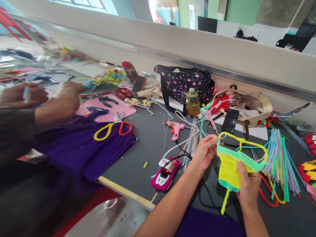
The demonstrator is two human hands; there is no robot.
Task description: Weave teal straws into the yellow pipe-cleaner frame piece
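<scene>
A yellow and mint-green pipe-cleaner piece (230, 168), shaped like a small woven fan with a yellow loop on top and a stem below, is held above the dark table (138, 154). My left hand (206, 151) pinches its upper left edge. My right hand (248, 186) grips its lower right side, thumb on the front. A bundle of pastel pipe cleaners (278, 164) lies just right of the piece.
A co-worker's hands (46, 100) work at the left over purple cloth (81, 148). Scissors (113, 128), a pink glue gun (176, 129), a pink car-shaped charger (166, 174), a bottle (193, 101), a phone (230, 121), a spotted bag (187, 84) and thin wires (192, 141) lie about.
</scene>
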